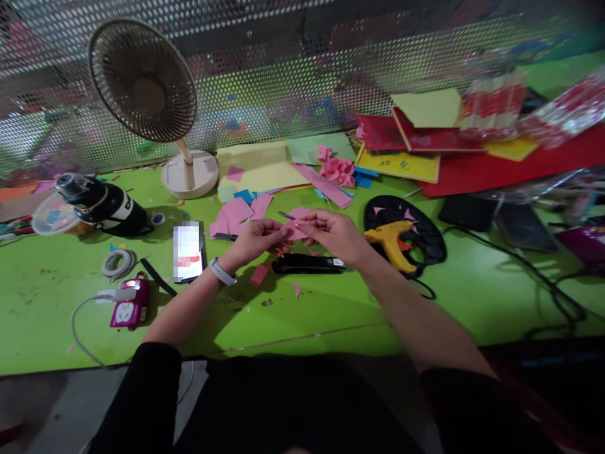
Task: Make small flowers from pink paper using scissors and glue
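Note:
Over the green table, my left hand (259,243) and my right hand (333,236) meet at a small piece of pink paper (297,231). Fingers of both hands are closed on its edges. Something thin and yellow shows under my left fingertips, too small to name. Just below the hands lies a black stapler (309,263). Behind them several pink paper pieces (236,213) lie in a loose pile. A dark, narrow tool (224,237) sticks out beside my left hand, its kind unclear.
A yellow glue gun (391,243) rests on a black tray (430,236) at right. Left stand a phone (188,252), a purple power adapter (130,304), a tape roll (118,263), a black bottle (106,208) and a fan (144,85). Crumpled pink paper (338,170) lies behind.

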Motion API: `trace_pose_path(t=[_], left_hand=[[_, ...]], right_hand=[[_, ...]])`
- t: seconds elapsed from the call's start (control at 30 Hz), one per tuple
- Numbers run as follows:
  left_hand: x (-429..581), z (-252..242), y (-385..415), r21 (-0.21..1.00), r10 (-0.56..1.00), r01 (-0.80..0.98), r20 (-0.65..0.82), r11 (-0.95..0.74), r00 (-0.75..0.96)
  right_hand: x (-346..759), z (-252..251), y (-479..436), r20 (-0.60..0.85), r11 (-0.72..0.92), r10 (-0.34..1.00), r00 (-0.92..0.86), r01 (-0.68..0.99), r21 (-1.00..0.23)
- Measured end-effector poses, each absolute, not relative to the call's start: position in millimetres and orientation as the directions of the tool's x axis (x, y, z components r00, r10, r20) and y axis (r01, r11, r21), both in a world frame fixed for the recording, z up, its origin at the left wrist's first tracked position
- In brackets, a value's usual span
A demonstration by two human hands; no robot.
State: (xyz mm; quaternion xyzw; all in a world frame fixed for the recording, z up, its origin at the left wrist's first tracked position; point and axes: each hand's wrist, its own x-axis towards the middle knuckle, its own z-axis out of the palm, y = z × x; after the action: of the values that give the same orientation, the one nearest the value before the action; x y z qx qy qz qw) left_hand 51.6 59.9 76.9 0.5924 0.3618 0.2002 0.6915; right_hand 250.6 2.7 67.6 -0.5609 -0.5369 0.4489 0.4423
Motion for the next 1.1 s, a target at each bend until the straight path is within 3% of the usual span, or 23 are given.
trace_pose_path(t=[0.33,0.73,1.1], left_hand=[[50.9,76.0,60.8,0.964,0.733,0.097,-0.251,0.247,0.633],[29.8,72.8,53.8,0.927,0.727,0.090,-0.344,0.365,0.594],[11.8,62.7,51.4,0.943,0.743,0.053,-0.292,0.328,0.602]], right_hand=[[253.7,63.6,4.9,-0.010,-0.010,1.000,0.004,0.194,-0.981],[245.8,55.8,3.9,-0.026,-0.012,0.991,-0.132,0.105,-0.994],[242.0,43.2,1.4,-0.032,0.008,0.983,-0.182,0.212,-0.977]])
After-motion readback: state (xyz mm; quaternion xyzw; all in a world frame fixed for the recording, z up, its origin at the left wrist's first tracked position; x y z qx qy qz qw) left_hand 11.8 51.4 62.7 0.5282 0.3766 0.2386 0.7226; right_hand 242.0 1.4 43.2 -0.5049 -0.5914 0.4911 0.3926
